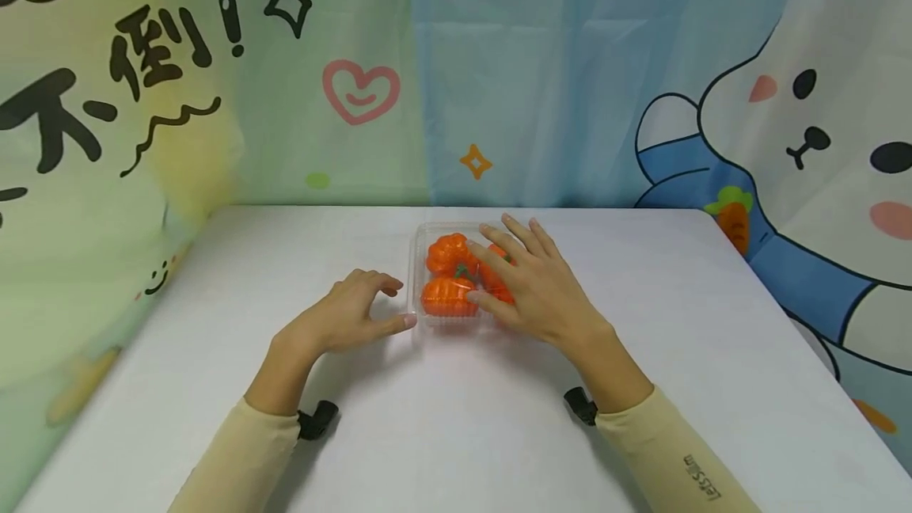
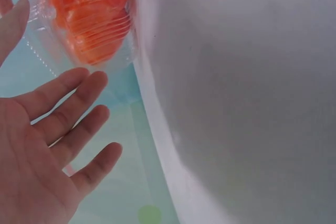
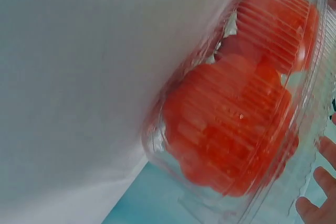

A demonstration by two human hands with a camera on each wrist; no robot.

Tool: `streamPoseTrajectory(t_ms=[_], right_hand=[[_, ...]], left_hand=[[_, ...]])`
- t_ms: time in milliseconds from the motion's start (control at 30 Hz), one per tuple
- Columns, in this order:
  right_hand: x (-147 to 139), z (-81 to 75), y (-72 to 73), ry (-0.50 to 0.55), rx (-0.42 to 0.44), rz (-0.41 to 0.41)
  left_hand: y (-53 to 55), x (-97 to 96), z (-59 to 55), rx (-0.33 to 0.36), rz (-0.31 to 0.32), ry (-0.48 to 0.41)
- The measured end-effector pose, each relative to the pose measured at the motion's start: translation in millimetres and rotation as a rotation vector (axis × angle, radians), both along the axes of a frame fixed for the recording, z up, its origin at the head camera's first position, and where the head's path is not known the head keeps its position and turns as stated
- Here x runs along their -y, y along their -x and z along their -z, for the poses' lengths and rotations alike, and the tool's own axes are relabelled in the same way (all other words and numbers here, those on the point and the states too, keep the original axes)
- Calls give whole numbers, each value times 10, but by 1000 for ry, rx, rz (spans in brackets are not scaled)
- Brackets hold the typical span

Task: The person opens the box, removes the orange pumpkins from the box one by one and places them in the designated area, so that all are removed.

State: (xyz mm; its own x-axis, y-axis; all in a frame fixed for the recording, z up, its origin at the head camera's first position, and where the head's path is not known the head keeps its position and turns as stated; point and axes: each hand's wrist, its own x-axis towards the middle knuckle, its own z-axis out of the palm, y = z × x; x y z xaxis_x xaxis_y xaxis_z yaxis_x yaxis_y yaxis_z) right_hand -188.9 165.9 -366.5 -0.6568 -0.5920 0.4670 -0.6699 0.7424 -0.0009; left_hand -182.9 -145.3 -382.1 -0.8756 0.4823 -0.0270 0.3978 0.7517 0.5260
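Note:
A clear plastic box (image 1: 414,269) stands on the table with several orange pumpkins (image 1: 447,297) inside, some showing green stems. My left hand (image 1: 352,311) is just left of the box, thumb and fingers spread apart and nothing between them. In the left wrist view, the left fingers (image 2: 68,114) are loosely straight beside the ridged box wall. Over the box's right side reaches my right hand (image 1: 530,283), fingers extended and covering part of the pumpkins. The right wrist view has its fingertips (image 3: 324,181) along the box's rim (image 3: 310,124).
A white table (image 1: 456,434) lies under the box and both arms. Behind it hangs a printed curtain (image 1: 499,77) with a heart, writing and a cartoon bear. Black wrist cameras (image 1: 317,420) are strapped at both sleeves.

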Motion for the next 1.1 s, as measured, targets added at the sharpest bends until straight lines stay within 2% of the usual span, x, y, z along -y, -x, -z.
streamPoseTrajectory(t_ms=[233,600,833,1100], right_hand=[[73,33,-29,-3,18,-30],[221,55,-41,11,-22,-126],[327,44,-58,13,-17,-223],[415,46,-52,20,-35,-292]], left_hand=[[15,-14,21,24,24,-21],[-22,-9,72,48,45,-66],[-21,6,97,51,69,-105],[-5,-2,98,53,67,-140]])
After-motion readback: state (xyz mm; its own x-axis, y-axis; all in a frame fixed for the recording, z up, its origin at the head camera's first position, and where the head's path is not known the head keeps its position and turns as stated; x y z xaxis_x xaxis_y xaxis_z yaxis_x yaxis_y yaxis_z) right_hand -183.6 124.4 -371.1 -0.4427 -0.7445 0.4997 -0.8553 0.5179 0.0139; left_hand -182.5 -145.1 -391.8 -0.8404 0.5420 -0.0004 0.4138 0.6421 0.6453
